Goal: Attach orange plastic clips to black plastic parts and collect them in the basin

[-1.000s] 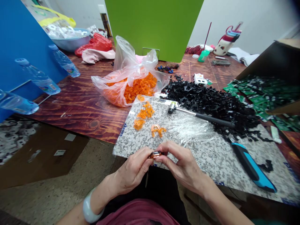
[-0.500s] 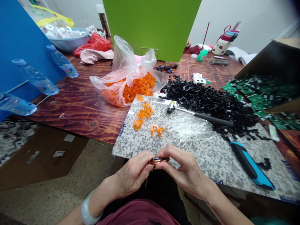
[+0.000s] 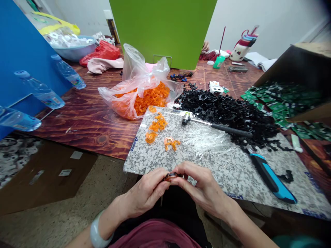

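Observation:
Between the fingertips of my left hand (image 3: 150, 189) and my right hand (image 3: 199, 181) is a small orange-and-black plastic part (image 3: 170, 177), pinched from both sides over my lap at the slab's near edge. Fingers hide its ends. Beyond it on the speckled slab (image 3: 155, 160) lie loose orange plastic parts (image 3: 171, 143), with more in a short row to the left. Clear thin strips (image 3: 207, 139) are heaped right of them. Behind the strips rest a hammer (image 3: 217, 126) with a black grip and a large pile of black plastic parts (image 3: 222, 106).
A plastic bag of orange parts (image 3: 144, 100) stands at the back left. A blue-and-black handled tool (image 3: 272, 179) lies on the right. Green boards (image 3: 279, 100) spill from a box. A green panel (image 3: 162, 31) rises behind; another person's hand (image 3: 205, 46) shows beside it. Bottles (image 3: 38, 89) are at left.
Both hands keep their pinch on the orange-and-black part, which appears tilted slightly, with more orange showing. The camera view has shifted a little. Another person's hand shows more beside the green panel.

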`<action>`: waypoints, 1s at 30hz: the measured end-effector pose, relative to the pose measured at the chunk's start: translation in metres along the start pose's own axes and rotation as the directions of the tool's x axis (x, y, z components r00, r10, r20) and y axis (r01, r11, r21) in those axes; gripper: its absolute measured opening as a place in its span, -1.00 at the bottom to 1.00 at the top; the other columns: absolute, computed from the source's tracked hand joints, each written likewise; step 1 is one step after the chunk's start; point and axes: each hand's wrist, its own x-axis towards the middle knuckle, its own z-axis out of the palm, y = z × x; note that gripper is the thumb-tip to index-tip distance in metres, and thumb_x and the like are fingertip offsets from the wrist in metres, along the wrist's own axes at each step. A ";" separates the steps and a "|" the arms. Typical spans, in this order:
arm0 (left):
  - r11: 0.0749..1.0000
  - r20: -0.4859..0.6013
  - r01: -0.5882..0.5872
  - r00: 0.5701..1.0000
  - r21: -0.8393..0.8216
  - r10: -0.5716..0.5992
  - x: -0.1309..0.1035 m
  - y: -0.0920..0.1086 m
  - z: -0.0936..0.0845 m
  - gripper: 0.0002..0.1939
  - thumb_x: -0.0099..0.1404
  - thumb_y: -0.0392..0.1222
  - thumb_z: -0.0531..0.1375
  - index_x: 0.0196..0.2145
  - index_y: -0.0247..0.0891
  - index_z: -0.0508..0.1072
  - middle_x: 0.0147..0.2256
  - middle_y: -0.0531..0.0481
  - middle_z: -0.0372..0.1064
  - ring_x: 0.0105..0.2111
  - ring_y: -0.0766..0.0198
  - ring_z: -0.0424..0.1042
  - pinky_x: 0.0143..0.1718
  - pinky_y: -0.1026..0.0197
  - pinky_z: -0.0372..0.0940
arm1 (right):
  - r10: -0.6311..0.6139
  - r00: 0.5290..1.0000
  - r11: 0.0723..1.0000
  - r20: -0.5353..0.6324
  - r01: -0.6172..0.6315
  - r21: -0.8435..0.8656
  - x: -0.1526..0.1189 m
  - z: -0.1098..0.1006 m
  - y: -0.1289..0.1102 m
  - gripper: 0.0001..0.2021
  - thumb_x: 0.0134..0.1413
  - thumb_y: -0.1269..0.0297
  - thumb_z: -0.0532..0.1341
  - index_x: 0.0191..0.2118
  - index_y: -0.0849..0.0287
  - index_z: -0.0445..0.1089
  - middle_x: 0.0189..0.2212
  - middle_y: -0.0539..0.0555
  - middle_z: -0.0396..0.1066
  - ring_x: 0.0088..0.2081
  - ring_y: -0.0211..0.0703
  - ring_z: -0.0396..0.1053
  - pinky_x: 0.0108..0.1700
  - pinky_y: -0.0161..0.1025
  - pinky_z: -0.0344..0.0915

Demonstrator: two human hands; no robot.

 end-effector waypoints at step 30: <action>0.983 0.117 -0.172 0.980 0.069 0.163 -0.011 -0.006 -0.005 -0.80 0.40 -0.31 -0.12 -0.33 -0.28 0.24 -0.44 -0.01 0.23 -0.43 0.29 0.20 -0.39 0.27 0.20 | 0.097 0.990 0.994 -0.104 -0.090 0.070 -0.025 0.025 -0.009 -0.88 0.17 0.27 0.17 -0.33 0.18 0.40 -0.40 0.06 0.44 -0.37 -0.23 0.36 -0.28 -0.28 0.29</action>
